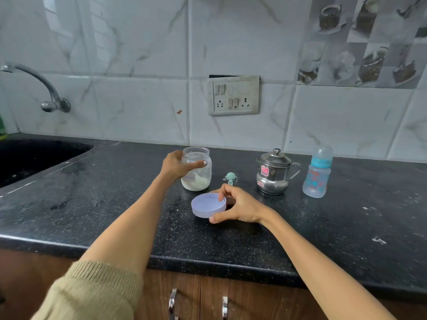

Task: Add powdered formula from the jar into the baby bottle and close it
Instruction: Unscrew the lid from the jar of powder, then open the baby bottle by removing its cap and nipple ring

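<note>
Head view: my left hand [176, 168] grips the open jar [196, 168]; right hand [240, 207] pinches its lid [208, 205] above the counter [92, 215], bottle [317, 173] at 2 o'clock.

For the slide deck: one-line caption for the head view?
Left hand steadies the open jar while right hand holds its lid low over the counter; bottle still capped.

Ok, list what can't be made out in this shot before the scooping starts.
- Jar label: head view, partly covered by the left hand and too blurred to read.
- Scoop: small, handle partly behind the right hand.
- Baby bottle: contents unclear through the frosted plastic.
- Steel pot: lid on, inside hidden.
- Lid: whether it rests on the counter or is held just above it.
</note>
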Action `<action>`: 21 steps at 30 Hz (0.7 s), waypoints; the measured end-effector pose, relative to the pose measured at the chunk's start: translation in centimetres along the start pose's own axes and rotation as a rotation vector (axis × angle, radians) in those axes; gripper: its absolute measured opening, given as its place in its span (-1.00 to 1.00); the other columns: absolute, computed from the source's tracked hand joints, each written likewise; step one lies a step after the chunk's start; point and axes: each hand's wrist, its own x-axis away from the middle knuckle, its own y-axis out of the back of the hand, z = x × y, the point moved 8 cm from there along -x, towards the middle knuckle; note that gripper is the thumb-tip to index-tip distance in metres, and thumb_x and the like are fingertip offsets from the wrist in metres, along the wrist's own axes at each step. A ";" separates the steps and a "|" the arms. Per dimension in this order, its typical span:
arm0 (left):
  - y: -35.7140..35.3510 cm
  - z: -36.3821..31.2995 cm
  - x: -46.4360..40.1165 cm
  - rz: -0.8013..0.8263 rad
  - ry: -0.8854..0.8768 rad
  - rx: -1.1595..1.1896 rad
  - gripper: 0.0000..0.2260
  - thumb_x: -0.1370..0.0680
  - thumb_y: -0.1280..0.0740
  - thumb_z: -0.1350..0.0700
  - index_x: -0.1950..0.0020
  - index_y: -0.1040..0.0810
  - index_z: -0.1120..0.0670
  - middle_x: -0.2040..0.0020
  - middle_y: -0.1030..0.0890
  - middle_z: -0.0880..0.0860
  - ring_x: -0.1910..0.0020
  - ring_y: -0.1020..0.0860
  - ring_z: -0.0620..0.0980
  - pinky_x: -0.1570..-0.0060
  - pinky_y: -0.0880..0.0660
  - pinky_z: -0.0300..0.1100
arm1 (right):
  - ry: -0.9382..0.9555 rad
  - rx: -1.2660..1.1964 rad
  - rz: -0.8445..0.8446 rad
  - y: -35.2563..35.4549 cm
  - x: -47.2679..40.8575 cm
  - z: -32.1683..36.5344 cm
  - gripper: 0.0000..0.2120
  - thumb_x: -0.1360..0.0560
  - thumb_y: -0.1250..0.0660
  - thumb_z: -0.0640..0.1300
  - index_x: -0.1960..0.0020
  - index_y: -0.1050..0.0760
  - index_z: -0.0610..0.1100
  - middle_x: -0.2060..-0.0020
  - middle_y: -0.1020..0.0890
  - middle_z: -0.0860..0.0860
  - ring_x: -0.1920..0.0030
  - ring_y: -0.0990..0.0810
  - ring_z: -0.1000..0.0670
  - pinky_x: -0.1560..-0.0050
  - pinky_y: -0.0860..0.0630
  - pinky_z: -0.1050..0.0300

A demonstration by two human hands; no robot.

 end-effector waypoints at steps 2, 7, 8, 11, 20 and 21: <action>-0.1 0.1 -0.2 0.008 0.001 0.025 -0.39 -0.21 -0.57 -0.19 -0.12 -0.57 0.12 -0.06 -0.63 0.06 -0.07 -0.58 0.05 -0.11 -0.53 -0.01 | 0.015 0.005 0.024 -0.3 -0.2 -0.1 -0.54 -0.16 -0.62 -0.03 0.17 -0.36 0.00 -0.22 -0.58 0.01 -0.25 -0.52 -0.05 -0.29 -0.43 -0.14; -0.1 0.4 -0.7 0.015 -0.004 0.048 -0.40 -0.19 -0.58 -0.17 -0.11 -0.59 0.10 -0.05 -0.65 0.05 -0.07 -0.59 0.03 -0.13 -0.53 -0.01 | 0.053 0.041 0.048 -1.0 -0.2 0.1 -0.60 -0.25 -0.60 -0.08 0.16 -0.36 -0.02 -0.25 -0.55 0.06 -0.24 -0.49 0.07 -0.22 -0.46 0.23; -0.1 0.4 -0.7 0.016 -0.006 0.048 -0.39 -0.18 -0.58 -0.17 -0.12 -0.59 0.10 -0.06 -0.65 0.05 -0.07 -0.59 0.03 -0.13 -0.53 -0.02 | 0.056 0.043 0.055 -1.1 -0.3 0.1 -0.61 -0.28 -0.59 -0.12 0.16 -0.36 -0.03 -0.26 -0.55 0.05 -0.24 -0.49 0.09 -0.18 -0.44 0.34; -0.1 0.2 -0.6 0.023 -0.012 0.047 -0.40 -0.19 -0.58 -0.17 -0.13 -0.60 0.09 -0.06 -0.66 0.03 -0.07 -0.59 0.01 -0.13 -0.53 -0.04 | 0.070 0.057 0.065 -1.4 -0.3 0.0 -0.59 -0.23 -0.60 -0.03 0.17 -0.37 -0.01 -0.27 -0.55 0.06 -0.27 -0.49 0.06 -0.29 -0.42 0.17; -0.3 0.2 -0.2 0.044 -0.011 0.054 -0.38 -0.19 -0.56 -0.21 -0.16 -0.59 0.05 -0.08 -0.65 0.02 -0.10 -0.59 0.01 -0.14 -0.53 -0.03 | 0.054 0.176 0.050 -1.8 -0.5 -0.7 -0.46 -0.05 -0.57 0.27 0.17 -0.39 0.08 -0.19 -0.58 0.13 -0.22 -0.52 0.02 -0.26 -0.44 -0.13; -0.3 0.1 -0.1 0.042 -0.019 0.052 -0.34 -0.19 -0.55 -0.23 -0.18 -0.58 0.06 -0.11 -0.65 0.03 -0.13 -0.59 0.02 -0.15 -0.53 -0.01 | 0.052 0.184 0.047 -1.8 -0.4 -0.6 -0.45 -0.04 -0.57 0.28 0.16 -0.39 0.08 -0.18 -0.58 0.11 -0.21 -0.52 0.00 -0.25 -0.45 -0.14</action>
